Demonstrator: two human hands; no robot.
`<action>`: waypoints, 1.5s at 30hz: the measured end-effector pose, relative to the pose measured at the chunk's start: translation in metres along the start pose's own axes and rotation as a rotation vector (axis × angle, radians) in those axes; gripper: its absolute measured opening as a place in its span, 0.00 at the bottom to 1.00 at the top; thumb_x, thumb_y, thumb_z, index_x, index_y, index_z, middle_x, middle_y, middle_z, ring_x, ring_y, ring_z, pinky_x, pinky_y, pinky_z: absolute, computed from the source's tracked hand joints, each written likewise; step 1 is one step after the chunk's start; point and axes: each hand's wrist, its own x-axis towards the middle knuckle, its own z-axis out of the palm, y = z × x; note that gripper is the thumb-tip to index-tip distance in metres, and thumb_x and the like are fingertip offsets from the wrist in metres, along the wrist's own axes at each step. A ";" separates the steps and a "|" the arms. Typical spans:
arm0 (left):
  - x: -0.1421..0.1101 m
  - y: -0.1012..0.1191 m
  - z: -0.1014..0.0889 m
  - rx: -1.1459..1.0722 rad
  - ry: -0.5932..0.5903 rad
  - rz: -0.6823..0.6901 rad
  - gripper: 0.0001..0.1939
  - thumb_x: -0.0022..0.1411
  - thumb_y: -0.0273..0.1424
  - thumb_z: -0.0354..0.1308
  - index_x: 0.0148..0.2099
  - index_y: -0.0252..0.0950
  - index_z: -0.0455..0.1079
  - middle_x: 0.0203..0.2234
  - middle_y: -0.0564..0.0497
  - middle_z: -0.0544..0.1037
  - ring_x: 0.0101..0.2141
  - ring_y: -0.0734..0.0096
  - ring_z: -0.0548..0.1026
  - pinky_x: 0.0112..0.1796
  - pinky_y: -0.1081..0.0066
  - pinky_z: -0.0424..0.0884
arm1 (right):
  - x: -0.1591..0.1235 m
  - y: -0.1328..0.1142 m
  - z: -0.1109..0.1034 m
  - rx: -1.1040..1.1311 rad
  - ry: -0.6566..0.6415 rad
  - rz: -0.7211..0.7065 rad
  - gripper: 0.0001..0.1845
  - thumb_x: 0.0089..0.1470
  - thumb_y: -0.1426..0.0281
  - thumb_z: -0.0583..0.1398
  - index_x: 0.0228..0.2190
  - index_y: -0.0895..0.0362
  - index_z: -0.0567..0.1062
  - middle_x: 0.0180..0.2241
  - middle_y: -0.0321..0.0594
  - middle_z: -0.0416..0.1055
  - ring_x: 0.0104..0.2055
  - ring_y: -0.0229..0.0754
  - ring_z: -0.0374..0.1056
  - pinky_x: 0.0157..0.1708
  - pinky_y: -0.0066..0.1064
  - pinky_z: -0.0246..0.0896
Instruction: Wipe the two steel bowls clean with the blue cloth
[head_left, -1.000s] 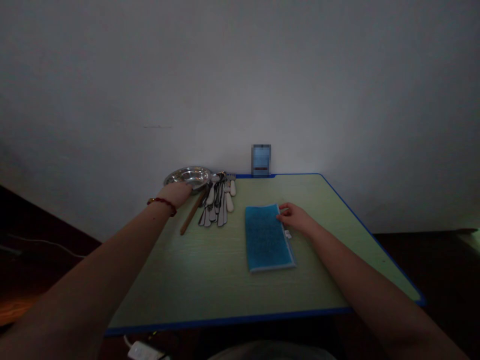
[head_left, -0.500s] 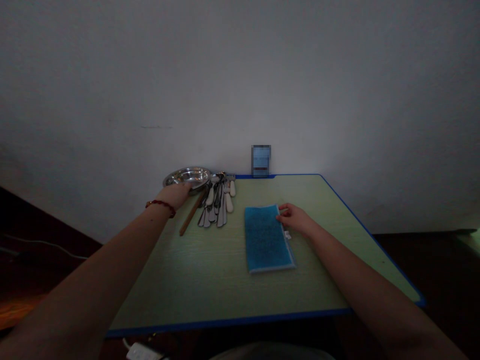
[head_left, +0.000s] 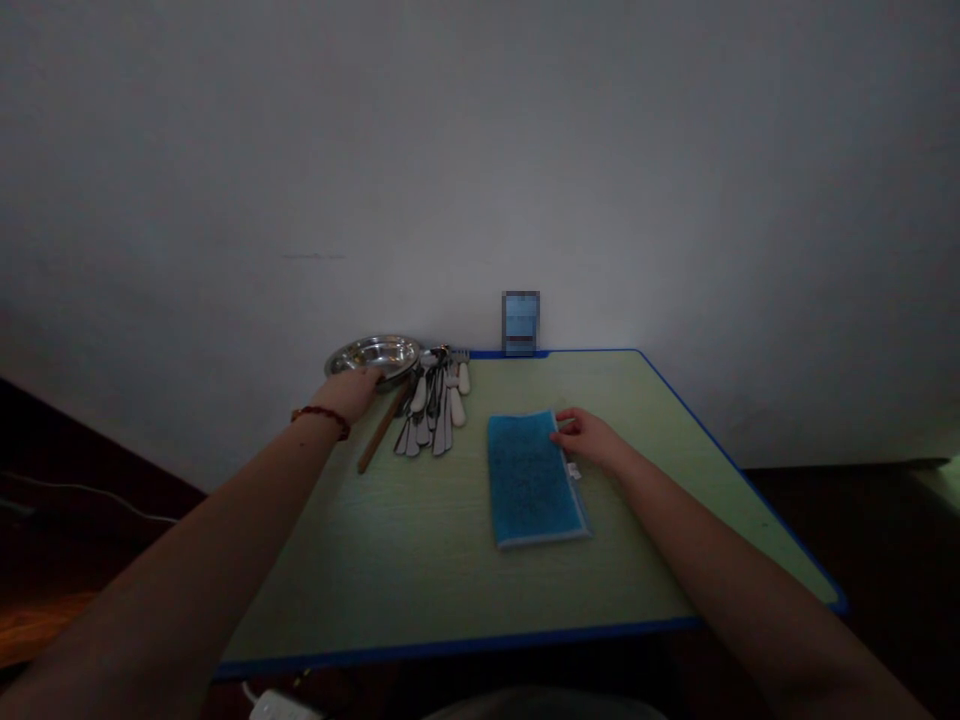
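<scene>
At the back left of the table, my left hand (head_left: 354,390) grips the near rim of a shiny metal basin (head_left: 382,354); some of its fingers are hidden behind the rim. Beside the basin lies a pile of cutlery (head_left: 435,400), with forks, spoons and white-handled pieces, and a brown wooden stick (head_left: 381,430) on its left side. My right hand (head_left: 583,437) pinches the upper right edge of a folded blue cloth (head_left: 534,480) with a white border, which lies flat on the table. A small white tag (head_left: 574,470) sticks out at that edge.
The pale green table (head_left: 637,560) has a blue edge and stands against a grey-white wall (head_left: 480,150). A pixelated upright screen (head_left: 521,323) leans at the back edge. Below the front left edge is a white power strip (head_left: 281,706) with a cable.
Both hands keep their places on the basin and the cloth. Only a very slight shift of the whole view shows.
</scene>
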 end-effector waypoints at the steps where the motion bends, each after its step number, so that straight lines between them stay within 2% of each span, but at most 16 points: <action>1: 0.000 0.000 0.000 -0.002 0.007 0.002 0.21 0.58 0.24 0.42 0.52 0.32 0.65 0.46 0.38 0.74 0.44 0.57 0.74 0.42 0.63 0.68 | -0.001 -0.001 0.000 -0.002 0.004 -0.002 0.13 0.46 0.76 0.62 0.37 0.59 0.68 0.24 0.34 0.71 0.25 0.36 0.69 0.25 0.24 0.61; 9: -0.002 0.001 0.000 0.004 0.045 -0.004 0.22 0.58 0.25 0.43 0.52 0.33 0.66 0.46 0.40 0.74 0.45 0.57 0.73 0.44 0.64 0.67 | 0.000 -0.001 0.000 -0.007 0.019 0.000 0.13 0.46 0.76 0.63 0.36 0.58 0.69 0.22 0.32 0.70 0.23 0.34 0.68 0.24 0.23 0.60; 17: -0.001 0.001 0.000 0.009 0.058 -0.030 0.20 0.60 0.27 0.41 0.49 0.33 0.69 0.42 0.39 0.77 0.41 0.57 0.74 0.41 0.64 0.68 | 0.001 0.001 0.001 0.008 0.005 -0.004 0.13 0.46 0.76 0.62 0.36 0.58 0.68 0.21 0.31 0.70 0.23 0.34 0.68 0.24 0.23 0.60; 25: 0.001 -0.003 -0.003 -0.009 0.061 -0.025 0.21 0.61 0.27 0.40 0.50 0.33 0.70 0.44 0.40 0.76 0.44 0.58 0.74 0.43 0.66 0.67 | 0.003 0.002 0.001 0.005 0.015 -0.010 0.13 0.45 0.75 0.63 0.35 0.57 0.68 0.21 0.31 0.69 0.24 0.34 0.68 0.24 0.23 0.60; 33: -0.004 -0.003 0.000 -0.034 0.125 -0.040 0.21 0.62 0.29 0.40 0.50 0.33 0.69 0.44 0.40 0.76 0.44 0.56 0.74 0.44 0.64 0.66 | 0.001 0.000 0.001 0.003 0.018 -0.008 0.13 0.45 0.75 0.63 0.36 0.57 0.68 0.22 0.30 0.68 0.24 0.33 0.68 0.25 0.23 0.61; 39: -0.006 -0.005 0.002 -0.042 0.171 -0.044 0.20 0.62 0.31 0.40 0.50 0.35 0.70 0.44 0.42 0.76 0.44 0.58 0.73 0.45 0.66 0.66 | 0.001 0.001 0.002 -0.006 0.034 -0.017 0.13 0.47 0.73 0.62 0.37 0.59 0.68 0.24 0.33 0.70 0.24 0.34 0.68 0.25 0.24 0.61; 45: -0.008 -0.003 0.001 -0.041 0.197 -0.052 0.20 0.62 0.32 0.40 0.49 0.35 0.70 0.42 0.42 0.77 0.43 0.58 0.74 0.43 0.66 0.67 | 0.003 -0.003 0.001 -0.061 0.100 -0.045 0.13 0.46 0.72 0.62 0.37 0.59 0.70 0.27 0.37 0.71 0.29 0.36 0.68 0.30 0.25 0.61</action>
